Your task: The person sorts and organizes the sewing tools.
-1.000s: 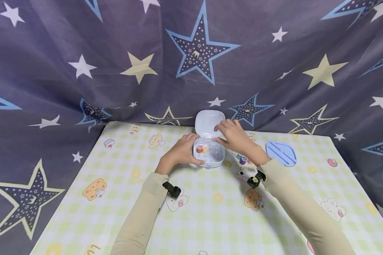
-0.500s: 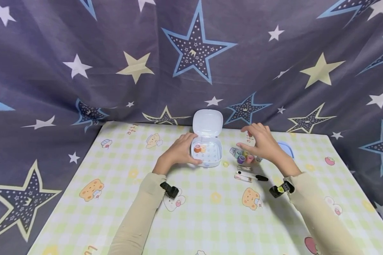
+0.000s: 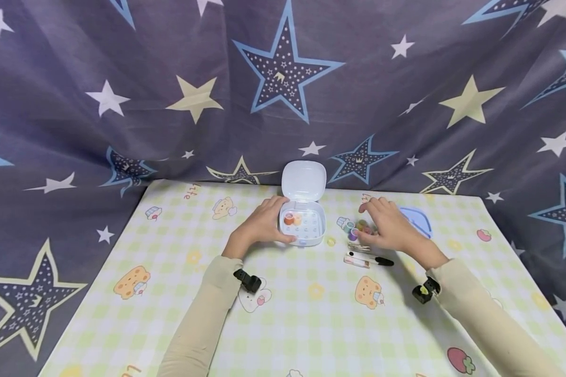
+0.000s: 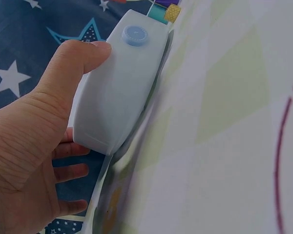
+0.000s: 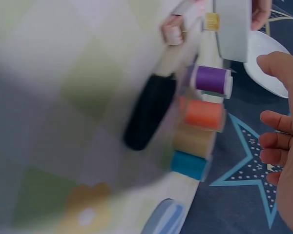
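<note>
A pale blue plastic box [image 3: 303, 240] stands with its lid [image 3: 304, 180] raised. Inside it, at the back left, are an orange-red thread spool [image 3: 289, 219] and a peach one [image 3: 297, 219]. My left hand [image 3: 263, 224] grips the box's left side, thumb on the front wall and fingers behind. To the right, my right hand [image 3: 385, 224] hovers over a cluster of thread spools with its fingers spread and nothing held. In the right wrist view, purple [image 5: 212, 80], orange [image 5: 202, 114], tan [image 5: 191, 141] and teal [image 5: 188, 165] spools show near that hand.
A yellow spool [image 3: 330, 241] sits between box and cluster. In front of the cluster lie thin metal pieces [image 3: 358, 247], a black-handled tool [image 3: 383, 261] and a small clear-and-pink case [image 3: 356, 260]. A blue tray [image 3: 422, 222] lies behind my right hand. A star-patterned curtain [image 3: 217, 78] backs the table.
My right hand has left the box's lid area, moved right and come down over the spool cluster. My left hand keeps its grip on the box.
</note>
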The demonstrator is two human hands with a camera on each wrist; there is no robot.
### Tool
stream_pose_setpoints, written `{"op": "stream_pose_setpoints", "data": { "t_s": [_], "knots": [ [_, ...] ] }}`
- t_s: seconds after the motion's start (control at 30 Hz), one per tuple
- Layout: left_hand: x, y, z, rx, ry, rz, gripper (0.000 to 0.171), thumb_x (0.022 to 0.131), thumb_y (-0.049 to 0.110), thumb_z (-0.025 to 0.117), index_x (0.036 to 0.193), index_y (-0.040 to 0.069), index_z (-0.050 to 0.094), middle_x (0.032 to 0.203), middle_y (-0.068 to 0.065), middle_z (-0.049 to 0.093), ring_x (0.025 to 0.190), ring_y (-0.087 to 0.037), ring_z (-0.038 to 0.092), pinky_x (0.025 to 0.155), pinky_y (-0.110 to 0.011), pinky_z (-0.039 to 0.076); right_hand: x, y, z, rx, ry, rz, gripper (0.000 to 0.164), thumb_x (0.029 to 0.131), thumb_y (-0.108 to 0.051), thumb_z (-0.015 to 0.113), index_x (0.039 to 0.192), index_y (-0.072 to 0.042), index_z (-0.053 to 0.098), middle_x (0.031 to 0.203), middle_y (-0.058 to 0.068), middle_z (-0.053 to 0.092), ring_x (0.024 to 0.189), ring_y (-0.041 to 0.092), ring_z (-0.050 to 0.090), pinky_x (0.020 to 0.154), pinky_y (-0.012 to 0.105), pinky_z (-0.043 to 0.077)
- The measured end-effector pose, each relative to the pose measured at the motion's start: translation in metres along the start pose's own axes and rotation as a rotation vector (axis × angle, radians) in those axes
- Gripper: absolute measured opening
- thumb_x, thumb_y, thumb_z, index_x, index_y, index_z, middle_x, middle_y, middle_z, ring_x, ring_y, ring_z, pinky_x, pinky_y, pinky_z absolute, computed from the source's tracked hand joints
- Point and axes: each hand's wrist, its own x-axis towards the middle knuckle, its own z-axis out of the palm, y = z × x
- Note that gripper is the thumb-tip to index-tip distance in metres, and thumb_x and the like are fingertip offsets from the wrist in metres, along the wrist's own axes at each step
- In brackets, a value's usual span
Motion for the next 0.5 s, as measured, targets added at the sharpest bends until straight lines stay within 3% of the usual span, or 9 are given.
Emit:
{"op": "stream_pose_setpoints", "data": {
  "t_s": [0.5],
  "knots": [
    [0.0,-0.001,0.0,-0.006,0.004,0.008,0.112,0.065,0.051,0.092,0.153,0.007,0.037,0.15,-0.011,0.045,0.137,-0.031,0.043,0.119,-0.047,0.035,-0.01,0.002,0.02,-0.052,-0.015,-0.036,0.04,0.083,-0.037,0.079,0.104,-0.005,0.066,0.086,0.003,0.055,0.084,0.021,0.046,0.078,0.038,0.036]
  ]
}}
